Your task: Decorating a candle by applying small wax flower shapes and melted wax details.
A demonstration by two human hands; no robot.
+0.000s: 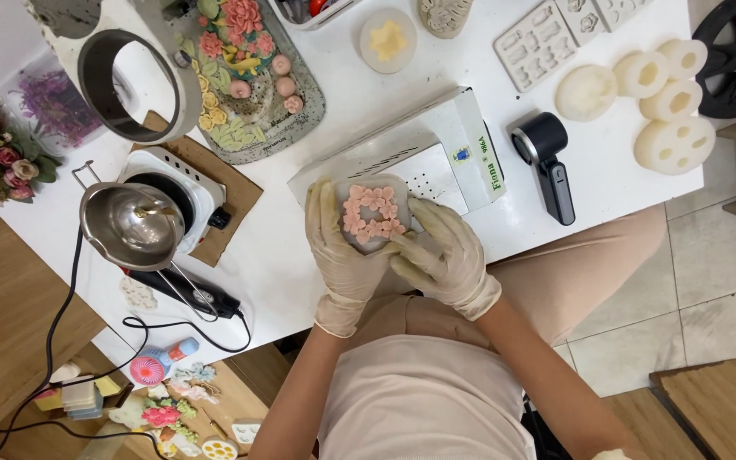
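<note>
We hold the pale plaque set with pink flowers point(371, 213) between both gloved hands at the near edge of the white surface point(300, 255), so it lies right between our fingers and neither hand has to reach for it. Our left hand point(340, 252) cups it from the left and below, fingers point(327, 204) running up its left edge; our right hand point(446, 255) closes on its right and lower edge, fingers point(436, 215) curled against the rim. Both hands are grasping the plaque, not clenched shut. The flowers form a roughly square ring, so we see no clear long axis. Just beyond our fingers, touching or nearly touching the plaque, sits the white boxy device point(423, 153); we cannot tell whether the plaque rests on it. To the right of our right fingers lies the black handheld tool point(549, 162), well apart. To the left of our left fingers stand the steel pot point(132, 223) on the small hot plate point(185, 192), and its black cord point(181, 328) trails near our left wrist.
</note>
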